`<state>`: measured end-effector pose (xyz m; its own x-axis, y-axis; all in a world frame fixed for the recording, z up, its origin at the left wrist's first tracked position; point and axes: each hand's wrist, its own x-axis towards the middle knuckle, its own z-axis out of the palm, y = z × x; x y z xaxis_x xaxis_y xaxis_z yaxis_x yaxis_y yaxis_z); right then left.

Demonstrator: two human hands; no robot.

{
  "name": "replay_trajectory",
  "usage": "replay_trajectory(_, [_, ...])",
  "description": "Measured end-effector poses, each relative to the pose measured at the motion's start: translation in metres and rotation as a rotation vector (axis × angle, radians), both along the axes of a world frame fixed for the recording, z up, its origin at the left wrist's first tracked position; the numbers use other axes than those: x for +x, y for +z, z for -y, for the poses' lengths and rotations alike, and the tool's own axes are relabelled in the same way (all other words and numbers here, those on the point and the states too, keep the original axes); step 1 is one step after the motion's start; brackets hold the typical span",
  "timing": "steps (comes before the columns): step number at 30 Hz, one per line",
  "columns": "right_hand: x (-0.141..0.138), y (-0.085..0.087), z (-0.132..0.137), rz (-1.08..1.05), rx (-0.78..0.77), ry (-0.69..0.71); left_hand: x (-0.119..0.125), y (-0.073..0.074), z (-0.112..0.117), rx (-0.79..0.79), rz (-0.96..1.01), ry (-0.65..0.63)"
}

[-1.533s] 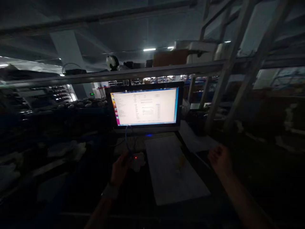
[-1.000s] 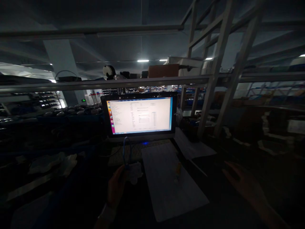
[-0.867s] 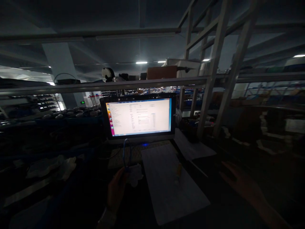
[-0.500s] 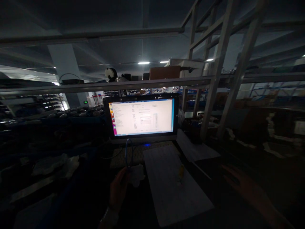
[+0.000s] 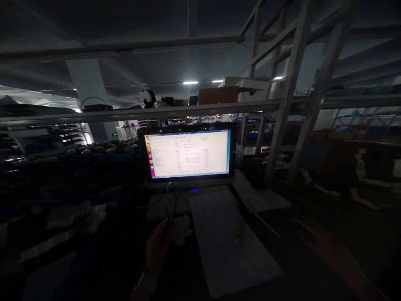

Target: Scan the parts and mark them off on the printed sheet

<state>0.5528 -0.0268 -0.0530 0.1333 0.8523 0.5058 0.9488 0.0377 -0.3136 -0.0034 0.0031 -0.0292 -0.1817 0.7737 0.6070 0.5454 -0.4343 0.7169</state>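
Note:
Below the monitor, my left hand (image 5: 156,246) closes on the end of a blue cable (image 5: 167,198), where it meets a pale, flat device (image 5: 181,230) with an uneven outline. The cable loops up from my fingers toward the keyboard (image 5: 156,207). Deep shadow hides exactly how finger and thumb grip it. My right hand (image 5: 318,240) lies low over the dark table at the right, fingers stretched forward and apart from the thumb. Whether anything lies beneath that palm is too dark to see. A lit monitor (image 5: 189,154) shows a form with text lines and boxes.
Between my hands lies a white paper sheet (image 5: 230,251) with a yellow, pen-like item (image 5: 239,228) on it. More paper (image 5: 263,194) sits behind to the right. A blue bin (image 5: 103,234) with pale parts stands left. A metal shelf (image 5: 188,110) crosses above the monitor.
Some upper text lines at the left of the screen have disappeared. The whole view has shifted slightly; both hands keep about the same pose.

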Motion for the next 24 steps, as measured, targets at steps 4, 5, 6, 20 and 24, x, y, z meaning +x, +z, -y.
replay_trajectory(4, [0.002,0.001,0.001,-0.018,-0.003,0.023,0.001,0.002,0.001,-0.002,-0.002,0.007])
replay_trajectory(5, [0.002,0.000,0.000,-0.020,-0.002,0.025,0.002,0.003,0.001,-0.007,0.004,0.005])
replay_trajectory(6, [0.003,0.000,0.000,-0.019,-0.002,0.026,0.002,0.005,0.002,-0.012,0.010,0.004])
replay_trajectory(20, [0.004,-0.003,-0.001,0.013,0.004,0.007,0.002,0.009,0.004,-0.027,0.047,-0.027])
replay_trajectory(24, [0.001,-0.001,0.000,0.044,0.048,0.010,0.003,0.009,0.004,-0.023,0.056,-0.011])
